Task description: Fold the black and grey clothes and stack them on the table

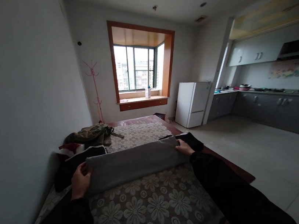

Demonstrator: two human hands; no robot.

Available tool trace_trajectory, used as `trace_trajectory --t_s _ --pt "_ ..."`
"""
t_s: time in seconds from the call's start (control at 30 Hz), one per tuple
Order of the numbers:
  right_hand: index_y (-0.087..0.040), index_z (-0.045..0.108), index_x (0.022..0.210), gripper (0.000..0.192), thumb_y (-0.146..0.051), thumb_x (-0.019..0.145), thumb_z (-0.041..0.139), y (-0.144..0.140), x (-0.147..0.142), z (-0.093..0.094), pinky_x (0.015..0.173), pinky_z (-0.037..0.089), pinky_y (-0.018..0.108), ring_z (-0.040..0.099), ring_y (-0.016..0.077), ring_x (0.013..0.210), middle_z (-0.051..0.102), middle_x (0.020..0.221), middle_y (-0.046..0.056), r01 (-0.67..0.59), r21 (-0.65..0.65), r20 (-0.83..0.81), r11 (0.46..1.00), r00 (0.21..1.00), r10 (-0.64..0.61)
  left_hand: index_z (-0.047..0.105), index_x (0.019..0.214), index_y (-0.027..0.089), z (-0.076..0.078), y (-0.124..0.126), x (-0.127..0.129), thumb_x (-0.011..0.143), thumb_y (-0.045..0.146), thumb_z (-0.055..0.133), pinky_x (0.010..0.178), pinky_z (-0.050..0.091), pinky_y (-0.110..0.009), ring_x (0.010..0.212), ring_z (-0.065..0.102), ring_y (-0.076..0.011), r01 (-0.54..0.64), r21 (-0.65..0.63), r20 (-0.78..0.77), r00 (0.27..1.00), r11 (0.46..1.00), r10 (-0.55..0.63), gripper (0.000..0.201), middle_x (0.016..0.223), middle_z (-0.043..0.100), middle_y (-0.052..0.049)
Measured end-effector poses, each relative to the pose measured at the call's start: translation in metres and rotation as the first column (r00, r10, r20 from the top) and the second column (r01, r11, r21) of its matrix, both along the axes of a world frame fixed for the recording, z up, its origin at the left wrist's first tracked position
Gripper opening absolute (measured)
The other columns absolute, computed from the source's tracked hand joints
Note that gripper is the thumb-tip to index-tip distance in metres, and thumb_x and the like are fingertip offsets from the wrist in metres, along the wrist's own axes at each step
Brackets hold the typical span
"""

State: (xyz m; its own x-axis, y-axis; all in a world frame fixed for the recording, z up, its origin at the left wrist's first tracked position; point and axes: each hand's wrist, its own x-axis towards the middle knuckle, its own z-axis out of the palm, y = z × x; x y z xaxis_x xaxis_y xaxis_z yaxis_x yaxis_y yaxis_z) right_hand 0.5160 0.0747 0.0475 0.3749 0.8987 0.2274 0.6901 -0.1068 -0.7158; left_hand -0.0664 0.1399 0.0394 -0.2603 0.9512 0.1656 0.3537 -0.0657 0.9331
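A long folded piece of grey cloth point(134, 162), perhaps a garment, stretches between my hands just over the flower-patterned tablecloth point(152, 208). My left hand point(81, 179) grips its left end, with fingers curled round the edge. At the other end, my right hand point(183, 147) pinches the upper right corner. Which garment it is, if any, I cannot tell. Dark cloth point(76, 163) lies behind my left hand, and another black cloth point(192, 141) lies just beyond my right hand.
An olive backpack point(91, 133) rests at the table's far left, near a red and white item point(71, 150) by the wall. The table's wooden edge point(229, 167) runs along the right. Farther off stand a pink coat rack point(96, 86), a white fridge point(192, 102) and kitchen cabinets point(265, 105).
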Motion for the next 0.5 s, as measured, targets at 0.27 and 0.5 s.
trace_trajectory --t_s 0.27,0.5 --pt "-0.026 0.056 0.146 0.058 -0.022 0.088 0.058 0.025 -0.028 0.003 0.122 0.028 0.046 0.036 0.0308 0.15 0.046 0.162 0.009 -0.027 -0.131 0.438 0.991 0.895 0.083 0.068 0.128 0.018 -0.015 -0.004 0.012 0.088 0.04 0.054 0.113 0.047 -0.054 0.131 0.06 -0.0383 0.047 0.125 -0.548 0.836 0.991 0.03 0.047 0.145 0.063 -0.018" --pt "-0.022 0.049 0.153 0.054 -0.029 0.102 0.035 0.033 -0.028 -0.027 0.121 0.029 0.056 0.038 0.0312 0.149 0.047 0.161 0.013 0.068 -0.23 0.523 0.971 0.85 0.065 0.063 0.141 0.024 -0.02 -0.009 0.027 0.096 0.031 0.044 0.119 0.036 -0.06 0.151 0.039 -0.0359 0.064 0.026 -0.748 0.663 0.998 -0.023 0.049 0.164 0.047 -0.012"
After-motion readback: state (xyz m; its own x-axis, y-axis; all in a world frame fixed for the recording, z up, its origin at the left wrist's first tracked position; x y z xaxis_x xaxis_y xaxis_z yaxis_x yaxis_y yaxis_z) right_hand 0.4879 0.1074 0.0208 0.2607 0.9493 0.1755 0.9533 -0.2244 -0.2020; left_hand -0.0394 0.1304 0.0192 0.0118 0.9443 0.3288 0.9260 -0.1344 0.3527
